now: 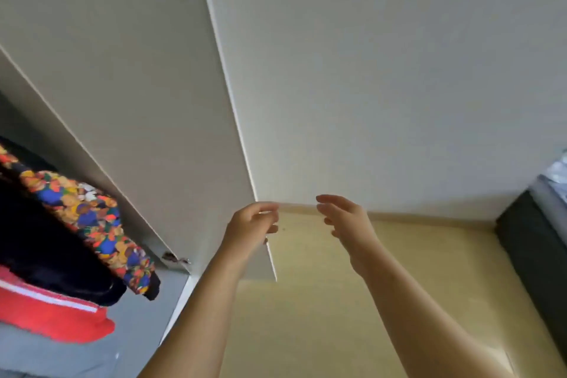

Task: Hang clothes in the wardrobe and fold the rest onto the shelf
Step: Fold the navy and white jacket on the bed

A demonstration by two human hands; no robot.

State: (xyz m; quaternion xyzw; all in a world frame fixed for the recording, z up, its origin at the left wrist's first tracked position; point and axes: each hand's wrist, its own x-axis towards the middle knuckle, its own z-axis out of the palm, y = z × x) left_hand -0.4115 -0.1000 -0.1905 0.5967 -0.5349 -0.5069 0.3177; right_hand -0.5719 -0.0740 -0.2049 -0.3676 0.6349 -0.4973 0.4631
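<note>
Soft, even daylight, with slight blur and a wide-angle lean.
The wardrobe door (138, 86) is lit a flat grey, and its free edge catches a thin bright line. Left of the door the black garment (46, 239) sinks into shadow without detail. Right of the door the floor (337, 301) carries a pale sheen low down. The left hand (254, 224) and right hand (343, 221), at the door's lower corner, have smeared fingertips. The door's straight edges slant steeply.

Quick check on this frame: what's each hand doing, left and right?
Left hand: fingers curled at the edge of the wardrobe door; whether it grips cannot be told.
Right hand: open, holding nothing.
</note>
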